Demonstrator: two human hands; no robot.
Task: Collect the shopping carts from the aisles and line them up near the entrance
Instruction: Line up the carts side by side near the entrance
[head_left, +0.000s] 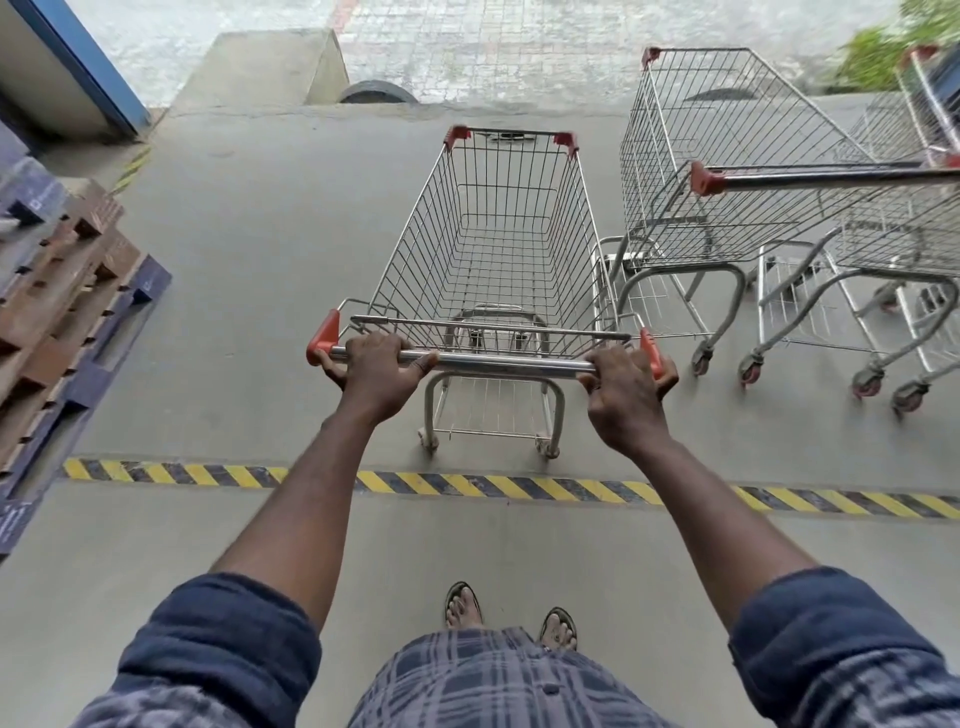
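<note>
An empty wire shopping cart (498, 228) with red corner caps stands straight ahead of me on the concrete floor. Its chrome handle bar (509, 362) runs across the middle of the view. My left hand (382, 371) grips the bar near its left end. My right hand (626, 387) grips it near the right end. To the right stand other empty carts (727, 171), nested together, the nearest one close beside my cart's right side.
A yellow-and-black hazard stripe (493, 486) crosses the floor just behind my cart's rear wheels. Stacked pallets (67, 291) lie at the left. A concrete ramp (265, 67) and paved ground lie ahead, with a blue-edged wall (83, 57) at far left.
</note>
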